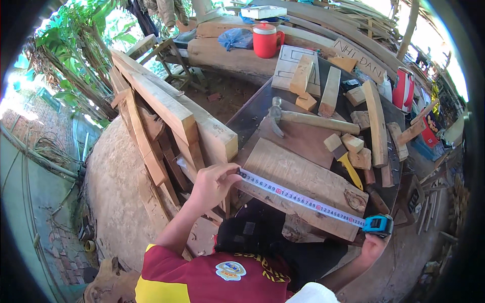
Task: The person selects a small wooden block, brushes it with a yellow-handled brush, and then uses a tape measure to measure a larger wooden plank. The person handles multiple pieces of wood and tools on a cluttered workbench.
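Note:
A wide wooden board (pixel 298 174) lies in front of me, its near long edge towards my lap. The white blade of a tape measure (pixel 376 225) is stretched along that edge. At the board's left end, my left hand (pixel 214 184) pinches the blade's tip between thumb and fingers. My right hand (pixel 373 247) is wrapped round the blue and black case from below, at the right end. Beyond the board lies a claw hammer (pixel 316 121) with a wooden handle. A brush (pixel 344 161) with a yellow handle rests just past the board's right part.
Long timber beams (pixel 172 108) lean at my left. Several wood blocks (pixel 330 93) are spread over the dark table, with a curved wooden piece (pixel 376 126) at right. Farther off stand a red jug (pixel 266 40) and a blue plastic bag (pixel 235 39) on a big log.

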`<action>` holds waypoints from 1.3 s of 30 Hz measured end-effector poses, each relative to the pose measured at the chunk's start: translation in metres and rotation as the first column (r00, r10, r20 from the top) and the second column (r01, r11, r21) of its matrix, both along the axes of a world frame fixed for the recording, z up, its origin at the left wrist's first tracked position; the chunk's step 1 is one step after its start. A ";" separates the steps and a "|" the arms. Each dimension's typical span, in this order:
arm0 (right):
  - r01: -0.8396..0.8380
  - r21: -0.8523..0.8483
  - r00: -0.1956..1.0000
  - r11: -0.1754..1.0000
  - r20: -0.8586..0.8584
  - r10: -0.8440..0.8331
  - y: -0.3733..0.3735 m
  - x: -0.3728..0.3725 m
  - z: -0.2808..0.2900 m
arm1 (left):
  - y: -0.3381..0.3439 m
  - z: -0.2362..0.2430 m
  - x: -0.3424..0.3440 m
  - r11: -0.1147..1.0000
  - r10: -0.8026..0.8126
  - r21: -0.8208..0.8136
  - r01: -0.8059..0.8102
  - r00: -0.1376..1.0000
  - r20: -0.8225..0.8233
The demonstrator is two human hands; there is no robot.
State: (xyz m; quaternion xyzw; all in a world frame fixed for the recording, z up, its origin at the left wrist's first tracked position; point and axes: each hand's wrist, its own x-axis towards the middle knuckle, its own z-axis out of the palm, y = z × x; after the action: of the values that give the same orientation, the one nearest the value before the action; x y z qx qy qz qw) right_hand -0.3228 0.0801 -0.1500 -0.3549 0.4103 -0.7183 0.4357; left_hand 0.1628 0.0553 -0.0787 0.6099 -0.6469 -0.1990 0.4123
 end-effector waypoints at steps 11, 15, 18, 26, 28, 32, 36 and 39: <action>0.017 0.015 0.999 1.000 -0.032 -0.016 -0.004 -0.020 0.004 | -0.027 -0.007 -0.028 0.996 0.081 -0.037 -0.086 0.990 -0.112; 0.005 -0.013 0.998 1.000 -0.060 -0.005 -0.011 -0.023 0.004 | -0.028 -0.007 -0.034 0.992 0.122 -0.003 -0.124 0.984 -0.129; 0.011 0.059 1.000 0.998 -0.009 -0.011 -0.021 -0.039 -0.012 | -0.022 -0.002 -0.034 0.991 0.127 0.046 -0.124 0.991 -0.052; -0.044 0.095 0.998 0.995 -0.030 0.047 -0.015 0.012 0.022 | 0.009 0.004 -0.034 0.992 0.115 0.066 -0.107 0.987 -0.116; -0.101 0.101 0.995 0.990 -0.008 0.102 -0.017 0.031 0.033 | 0.002 0.003 -0.033 0.992 0.117 0.049 -0.113 0.989 -0.087; -0.171 0.145 0.984 0.975 -0.029 0.177 -0.015 0.045 0.035 | 0.007 0.010 -0.041 0.990 0.100 0.106 -0.092 0.992 -0.077; -0.172 0.170 0.982 0.970 -0.052 0.183 0.004 0.048 0.044 | 0.012 0.009 -0.042 0.992 0.085 0.107 -0.072 0.989 -0.122; -0.173 0.184 0.975 0.968 -0.105 0.195 0.010 0.051 0.046 | 0.017 0.018 -0.041 0.990 0.083 0.128 -0.066 0.987 -0.135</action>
State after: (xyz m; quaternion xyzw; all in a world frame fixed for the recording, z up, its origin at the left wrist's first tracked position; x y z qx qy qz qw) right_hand -0.2717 0.0898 -0.1044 -0.3956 0.4626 -0.6131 0.5037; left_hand 0.1222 0.0721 -0.0609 0.6425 -0.5794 -0.2652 0.4256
